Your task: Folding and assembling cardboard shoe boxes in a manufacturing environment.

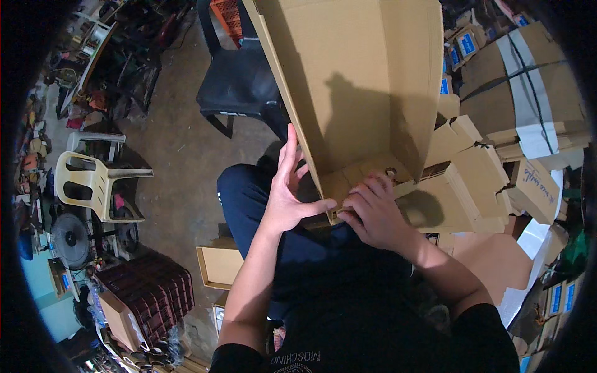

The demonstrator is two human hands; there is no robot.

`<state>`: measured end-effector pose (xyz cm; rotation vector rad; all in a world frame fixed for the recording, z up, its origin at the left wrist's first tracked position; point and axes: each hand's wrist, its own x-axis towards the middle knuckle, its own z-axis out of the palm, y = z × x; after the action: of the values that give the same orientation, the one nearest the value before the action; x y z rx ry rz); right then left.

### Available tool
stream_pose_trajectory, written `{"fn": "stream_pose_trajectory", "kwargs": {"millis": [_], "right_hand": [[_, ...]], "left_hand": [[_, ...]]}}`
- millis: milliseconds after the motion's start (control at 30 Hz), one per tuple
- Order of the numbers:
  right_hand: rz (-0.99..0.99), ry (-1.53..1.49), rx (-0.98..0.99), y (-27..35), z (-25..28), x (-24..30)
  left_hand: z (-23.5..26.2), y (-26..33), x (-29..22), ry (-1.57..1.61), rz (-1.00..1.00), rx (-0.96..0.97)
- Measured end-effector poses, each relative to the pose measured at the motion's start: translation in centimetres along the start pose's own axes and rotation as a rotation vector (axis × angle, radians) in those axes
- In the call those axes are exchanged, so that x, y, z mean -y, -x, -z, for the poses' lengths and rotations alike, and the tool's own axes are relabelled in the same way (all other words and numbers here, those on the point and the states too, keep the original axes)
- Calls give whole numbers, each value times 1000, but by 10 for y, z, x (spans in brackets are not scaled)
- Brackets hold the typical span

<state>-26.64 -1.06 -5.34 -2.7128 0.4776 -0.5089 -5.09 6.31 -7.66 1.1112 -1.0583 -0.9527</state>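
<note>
Cardboard box: a tall brown carton [354, 81] fills the upper centre of the frame, its open inside facing the camera, its lower end resting over the person's lap.
Left hand: the left hand [287, 193] lies flat and spread against the carton's outer left wall, thumb hooked round the bottom corner; it braces rather than clamps.
Right hand: the right hand [372, 214] is curled over the bottom flaps [357, 177] just right of centre, fingertips pressing on the folded edge.
Hands together: the two hands sit close, almost touching at the carton's lower corner.
Done so far: the walls stand up as a tube and the bottom flaps look folded inward.
Left to do: judging by the hands on them, the flaps are not yet locked or sealed; no tape shows.
Right of frame: flat folded cartons [472, 186] are stacked just beside the box, with strapped bundles [528, 87] above them.
Left of frame: a dark plastic chair [239, 81] stands at upper centre-left, a cream plastic chair [93, 180] at the left edge, on the concrete floor [180, 155].
</note>
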Motion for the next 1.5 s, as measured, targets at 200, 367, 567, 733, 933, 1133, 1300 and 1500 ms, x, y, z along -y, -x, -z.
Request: {"fn": "stream_pose_trajectory", "kwargs": {"millis": [200,367,567,733,933,1133,1300,1500], "right_hand": [[230,-25,-114,21,-16,-19],[316,36,-80,18,-5,-27],[317,105,-98,14,1,-25],[209,68,-46,7,7,-19],[211,-6,1,10,5,-24],[174,45,58,10,17,-23],[-151,79,-469,41,25,-23],[-928,-1129,-686,67,-23,-59]], "left_hand": [[-2,-2,-2,31,-7,4],[1,2,5,72,7,-12],[-2,1,0,15,0,-4],[-4,-1,-4,-21,-10,1],[-4,1,-3,-16,-12,-6],[-8,1,-2,1,-19,8],[-16,18,-4,82,35,-165],[-21,42,16,34,153,-144]]}}
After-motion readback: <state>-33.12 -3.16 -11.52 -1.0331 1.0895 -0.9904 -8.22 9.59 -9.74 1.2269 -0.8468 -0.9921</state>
